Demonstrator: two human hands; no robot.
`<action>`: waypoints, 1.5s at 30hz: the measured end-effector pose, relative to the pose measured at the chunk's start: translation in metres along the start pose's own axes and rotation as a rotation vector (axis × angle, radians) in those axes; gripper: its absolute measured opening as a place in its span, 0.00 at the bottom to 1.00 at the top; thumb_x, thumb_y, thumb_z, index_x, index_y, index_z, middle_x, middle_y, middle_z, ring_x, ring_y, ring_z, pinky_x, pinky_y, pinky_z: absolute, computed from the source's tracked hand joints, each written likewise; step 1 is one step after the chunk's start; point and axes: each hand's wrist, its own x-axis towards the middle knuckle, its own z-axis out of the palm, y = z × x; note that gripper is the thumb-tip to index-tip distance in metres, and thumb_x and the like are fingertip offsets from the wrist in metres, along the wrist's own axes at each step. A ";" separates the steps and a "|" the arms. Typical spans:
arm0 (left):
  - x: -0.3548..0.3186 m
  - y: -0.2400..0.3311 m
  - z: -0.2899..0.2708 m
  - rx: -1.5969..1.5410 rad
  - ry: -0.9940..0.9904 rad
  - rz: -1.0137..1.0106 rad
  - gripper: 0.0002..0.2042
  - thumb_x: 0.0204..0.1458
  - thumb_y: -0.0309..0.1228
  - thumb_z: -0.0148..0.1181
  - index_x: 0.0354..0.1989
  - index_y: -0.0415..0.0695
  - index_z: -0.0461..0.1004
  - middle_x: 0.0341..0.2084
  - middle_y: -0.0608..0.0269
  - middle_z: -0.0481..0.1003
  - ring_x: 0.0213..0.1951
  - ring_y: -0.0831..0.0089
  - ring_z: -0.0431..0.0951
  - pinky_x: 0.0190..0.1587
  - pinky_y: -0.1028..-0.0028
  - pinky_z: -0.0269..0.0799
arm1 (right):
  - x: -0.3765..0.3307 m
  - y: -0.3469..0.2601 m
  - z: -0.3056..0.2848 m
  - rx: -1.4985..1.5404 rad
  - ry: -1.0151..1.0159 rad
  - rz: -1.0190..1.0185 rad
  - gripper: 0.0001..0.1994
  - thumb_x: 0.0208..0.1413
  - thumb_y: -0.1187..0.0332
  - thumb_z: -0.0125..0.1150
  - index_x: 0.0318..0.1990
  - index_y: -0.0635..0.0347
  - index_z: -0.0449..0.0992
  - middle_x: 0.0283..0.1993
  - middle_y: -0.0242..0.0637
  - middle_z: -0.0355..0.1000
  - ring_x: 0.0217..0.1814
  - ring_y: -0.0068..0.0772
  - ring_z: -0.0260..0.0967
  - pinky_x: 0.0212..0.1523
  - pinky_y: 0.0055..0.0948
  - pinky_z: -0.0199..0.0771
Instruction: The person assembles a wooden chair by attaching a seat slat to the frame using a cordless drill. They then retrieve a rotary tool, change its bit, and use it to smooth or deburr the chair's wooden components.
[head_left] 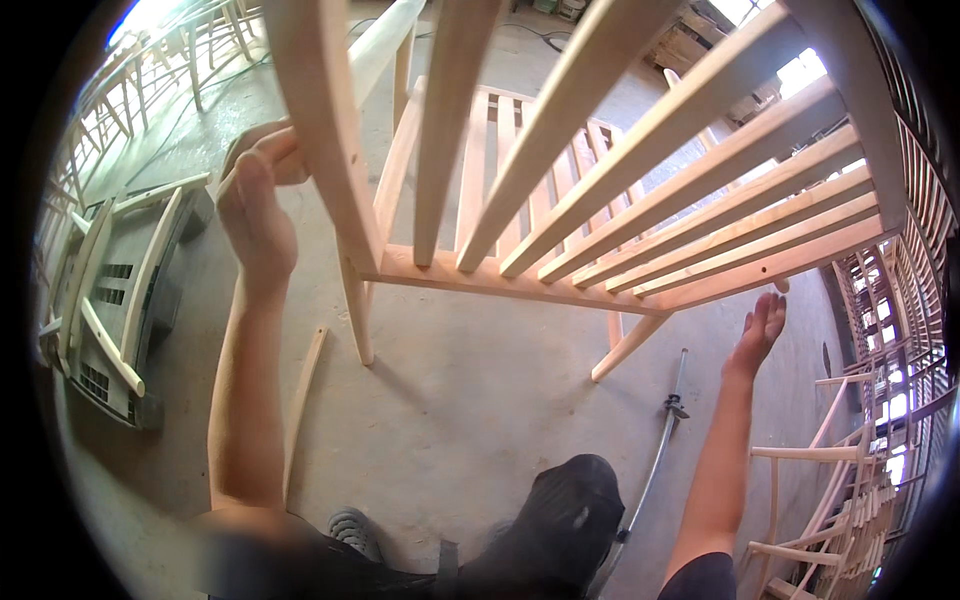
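A pale wooden chair frame (520,290) with a slatted back stands in front of me, its slats fanning across the upper view. My left hand (258,210) is raised beside the left back post (335,130). Its fingers are curled, with the thumb close against them and the fingertips at the post's edge; what they hold, if anything, is hidden. Over at the lower right corner of the back, my right hand (760,335) has its fingers stretched out, just below a small rounded wooden end (781,286). No grip shows there. The slatted seat (510,180) shows between the back slats.
A long metal bar clamp (672,408) extends across the floor by my right forearm. On the left lie a loose wooden strip (305,390) and a low grey stand (125,290) bearing curved wooden parts. Chair frames (820,455) crowd the right side; more (190,45) stand far left.
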 end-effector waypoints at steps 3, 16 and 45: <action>-0.002 -0.009 0.001 -0.041 0.027 0.044 0.34 0.73 0.51 0.34 0.41 0.34 0.83 0.43 0.52 0.82 0.48 0.62 0.80 0.54 0.67 0.70 | -0.044 0.028 0.001 0.028 0.000 0.080 0.37 0.67 0.56 0.59 0.76 0.58 0.48 0.75 0.40 0.56 0.76 0.33 0.53 0.75 0.41 0.50; -0.003 -0.021 0.003 -0.225 0.023 -0.085 0.21 0.69 0.44 0.54 0.45 0.34 0.82 0.40 0.59 0.83 0.43 0.76 0.80 0.46 0.76 0.75 | -0.266 -0.033 0.061 -0.834 -1.611 -0.164 0.26 0.60 0.50 0.65 0.59 0.57 0.76 0.57 0.43 0.77 0.61 0.46 0.73 0.62 0.41 0.71; 0.000 -0.016 0.019 -0.466 0.040 -0.219 0.11 0.63 0.29 0.57 0.39 0.32 0.81 0.32 0.64 0.80 0.35 0.79 0.78 0.41 0.77 0.75 | -0.264 -0.036 0.057 -0.631 -1.856 -0.050 0.32 0.62 0.50 0.62 0.67 0.61 0.68 0.63 0.49 0.72 0.65 0.49 0.69 0.65 0.42 0.69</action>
